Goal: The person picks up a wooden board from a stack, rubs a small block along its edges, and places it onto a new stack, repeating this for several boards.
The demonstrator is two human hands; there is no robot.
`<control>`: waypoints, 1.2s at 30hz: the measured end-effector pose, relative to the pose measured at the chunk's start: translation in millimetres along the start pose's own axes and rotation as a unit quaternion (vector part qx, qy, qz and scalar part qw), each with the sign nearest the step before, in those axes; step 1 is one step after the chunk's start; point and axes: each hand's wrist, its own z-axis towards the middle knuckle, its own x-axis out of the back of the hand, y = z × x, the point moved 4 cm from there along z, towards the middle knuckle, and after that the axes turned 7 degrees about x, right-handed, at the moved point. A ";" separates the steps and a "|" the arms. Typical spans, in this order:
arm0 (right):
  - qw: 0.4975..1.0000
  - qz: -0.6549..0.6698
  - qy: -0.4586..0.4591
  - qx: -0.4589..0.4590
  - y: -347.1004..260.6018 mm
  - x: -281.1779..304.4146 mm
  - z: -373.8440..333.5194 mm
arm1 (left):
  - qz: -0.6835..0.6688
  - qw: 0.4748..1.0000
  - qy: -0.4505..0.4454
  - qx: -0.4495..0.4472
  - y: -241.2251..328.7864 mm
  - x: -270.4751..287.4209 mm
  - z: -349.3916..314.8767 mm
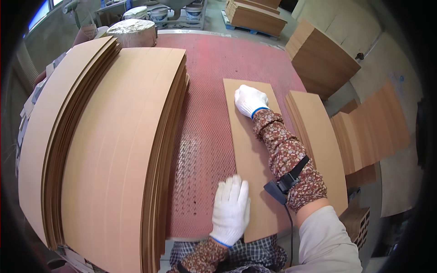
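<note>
A long tan board (246, 177) lies lengthwise on the red, mesh-patterned tabletop (205, 118). Wearing a white knit glove, my right hand (251, 100) is closed in a fist over the far part of the board. Its fingers curl under, so whatever they may hold is hidden. My left hand (231, 209), in a matching glove, is flat with fingers stretched out, by the board's near left edge. A short stack of similar boards (318, 141) sits to the right, partly behind my right forearm.
At the left stand a tall stack of wide boards (118, 132) and another board stack (63, 123). A foil-covered round container (132, 32) is at the far left corner. Beyond the table are buckets (193, 12) and a pallet of boards (255, 19); brown panels (321, 59) stand right.
</note>
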 end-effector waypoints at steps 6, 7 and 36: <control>0.999 0.020 -0.023 -0.012 19.5 -0.7 -2.3 | 0.025 0.999 -0.019 0.005 32.3 -13.3 -64.0; 1.000 0.020 -0.022 -0.007 19.9 -1.9 -0.7 | 0.027 1.000 -0.015 0.006 34.4 -16.3 -71.6; 0.999 -0.003 0.010 -0.049 -40.6 7.1 -158.1 | 0.020 0.994 0.092 -0.048 -51.3 7.3 99.8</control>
